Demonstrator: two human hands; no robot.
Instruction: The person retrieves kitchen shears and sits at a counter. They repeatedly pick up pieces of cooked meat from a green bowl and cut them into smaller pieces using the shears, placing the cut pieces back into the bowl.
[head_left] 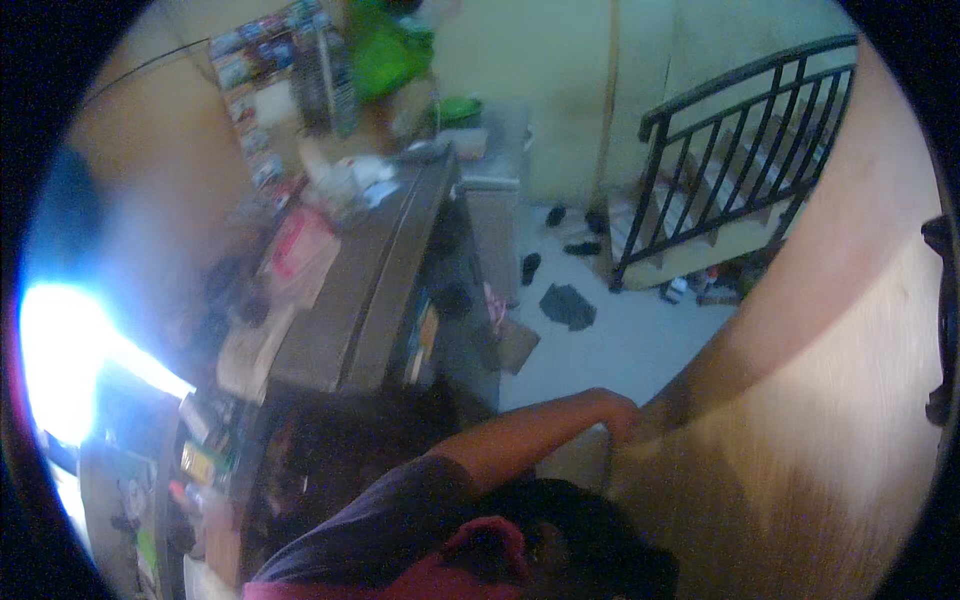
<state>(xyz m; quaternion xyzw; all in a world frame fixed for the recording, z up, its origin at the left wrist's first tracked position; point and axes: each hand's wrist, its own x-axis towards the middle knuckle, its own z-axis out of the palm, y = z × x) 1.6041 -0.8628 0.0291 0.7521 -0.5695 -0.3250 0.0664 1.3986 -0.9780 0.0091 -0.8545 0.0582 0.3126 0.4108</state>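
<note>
One left hand (618, 415) was in view, at the end of one bare forearm that stretched rightward from one dark sleeve (390, 520). It was up against the near edge of one wooden panel (820, 400), and seemed to touch it. Its fingers were too blurred to count, and I could not tell whether they were apart, together or clamped on the edge. The right hand was out of view, so its fingers could not be told. The panel stood on the right, taking up most of that side from top to bottom. Low in the middle were one pink garment (430, 580) and one dark mass (600, 530), whose nature was unclear.

Beyond the hand, four dark shoes (531, 268) lay on the pale floor (640, 340), three of them near the stairs and one nearer the cabinet (490, 225). One dark mat (568, 306) lay flat near them, and one brown box (518, 345) was closer to the desk. One black railing (735, 165) ran along one flight of stairs (690, 195).

On the left stretched one long brown desk (345, 300), with one seam along its top. One pink item (300, 245) lay beside it among clutter too blurred to count. One green bowl (460, 108) sat at its far end, and one green bag (390, 55) hung above. One lamp (65, 360) glared at the far left.
</note>
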